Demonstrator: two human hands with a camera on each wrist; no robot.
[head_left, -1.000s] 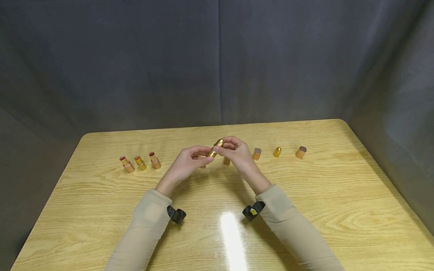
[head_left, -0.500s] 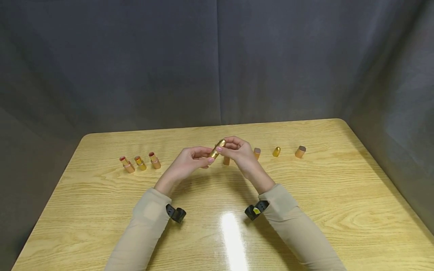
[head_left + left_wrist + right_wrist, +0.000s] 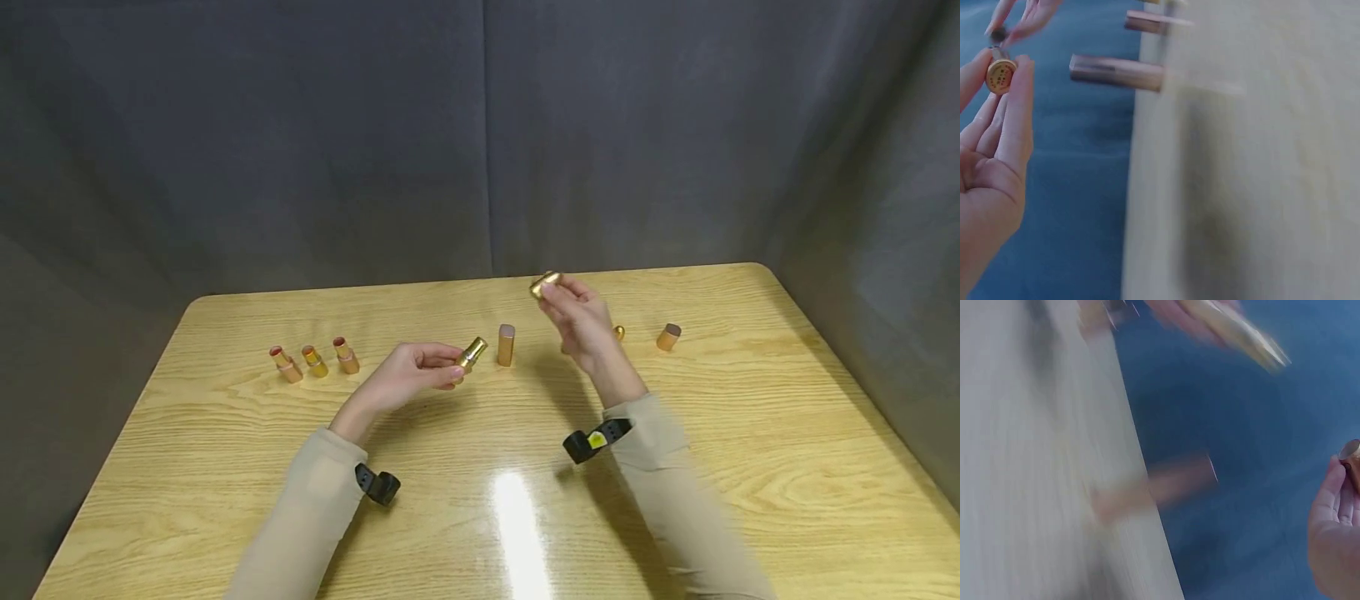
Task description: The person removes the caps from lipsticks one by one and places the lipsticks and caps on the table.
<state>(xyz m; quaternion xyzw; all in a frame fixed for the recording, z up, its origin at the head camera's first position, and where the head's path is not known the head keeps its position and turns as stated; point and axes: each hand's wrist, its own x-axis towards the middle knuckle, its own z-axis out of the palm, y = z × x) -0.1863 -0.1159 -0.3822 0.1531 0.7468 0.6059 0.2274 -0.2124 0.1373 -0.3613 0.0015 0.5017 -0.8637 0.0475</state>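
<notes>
My left hand pinches an uncapped gold lipstick tube between thumb and fingers, above the middle of the table. The round base of this lipstick tube faces the left wrist camera. Higher and to the right, my right hand grips a gold lipstick cap, apart from the tube. The hollow mouth of that cap shows in the right wrist view. Between the hands, a rose-gold cap stands upright on the table. My right hand mostly hides another cap behind it.
Three uncapped lipstick tubes, two rose-gold and one gold tube, stand in a row on the left of the wooden table. On the right are a partly hidden gold cap and a rose-gold cap. A dark curtain hangs behind.
Both hands held the gold lipstick together; now its cap is off. My right hand has moved up and right with the cap, while my left hand has lowered slightly with the tube.
</notes>
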